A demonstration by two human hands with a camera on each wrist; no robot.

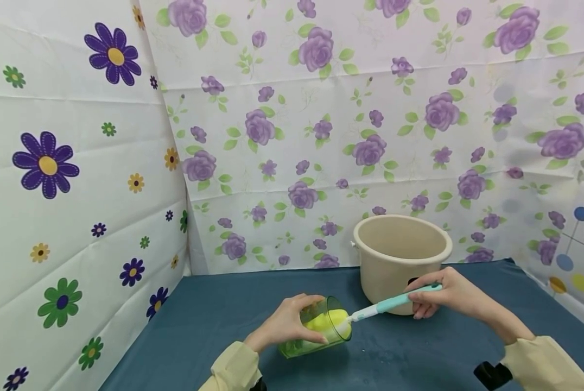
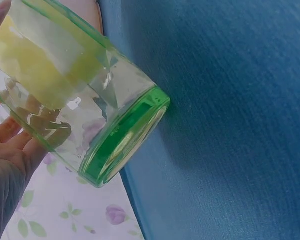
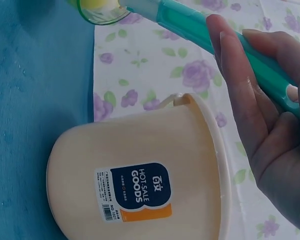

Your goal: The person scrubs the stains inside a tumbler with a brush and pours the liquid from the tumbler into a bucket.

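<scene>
My left hand [image 1: 297, 320] grips a green-tinted clear glass [image 2: 97, 107] that lies tilted on its side, its mouth facing right. Inside the glass is the yellow sponge head [image 1: 328, 321] of a bottle brush. The brush's teal and white handle [image 1: 394, 302] slants up to the right out of the mouth. My right hand [image 1: 440, 296] pinches that handle near its far end, thumb and fingers on either side. In the left wrist view, the thick green base [image 2: 127, 137] of the glass points toward the blue cloth, and the sponge shows through the wall.
A cream bucket [image 3: 140, 150] with a label stands just behind my right hand. Blue cloth [image 1: 370, 364] covers the table, with water drops on it near the glass. Flowered sheets [image 1: 282, 163] hang behind and at the left.
</scene>
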